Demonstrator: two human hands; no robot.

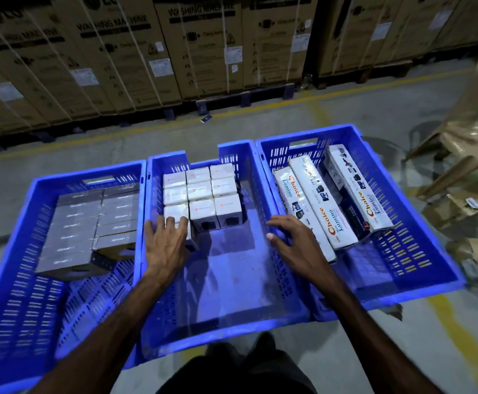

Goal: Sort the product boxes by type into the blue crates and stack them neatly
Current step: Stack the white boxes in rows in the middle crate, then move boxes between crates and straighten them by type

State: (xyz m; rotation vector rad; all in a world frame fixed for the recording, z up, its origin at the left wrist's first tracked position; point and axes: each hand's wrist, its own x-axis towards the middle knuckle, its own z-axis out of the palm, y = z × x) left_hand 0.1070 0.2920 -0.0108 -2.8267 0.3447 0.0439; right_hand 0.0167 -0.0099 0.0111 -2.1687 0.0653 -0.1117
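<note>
Three blue crates sit side by side on a grey concrete warehouse floor (346,109) marked with yellow lines. The middle crate (232,317) serves as the landmark: its far half holds a tight block of small white boxes (201,191) with a small red logo, too small to read, while its near half is bare. The left hand (165,243) lies with fingers spread and straight on the nearest white box at the block's left corner. The right hand (294,243), fingers loosely extended and holding nothing, rests on the wall between the middle crate and the right crate (420,268). In that right crate, long white cartons (317,206) printed "Choice" and "Lumino" lean side by side. Left of the middle crate, the left crate (13,294) carries two neat rows of flat grey boxes (84,223) whose lettering is blurred. Beyond the crates, strapped brown cartons (124,61) marked "WASHING MACHINE" line the aisle on pallets. Loose cardboard (459,206) lies right of the crates.
</note>
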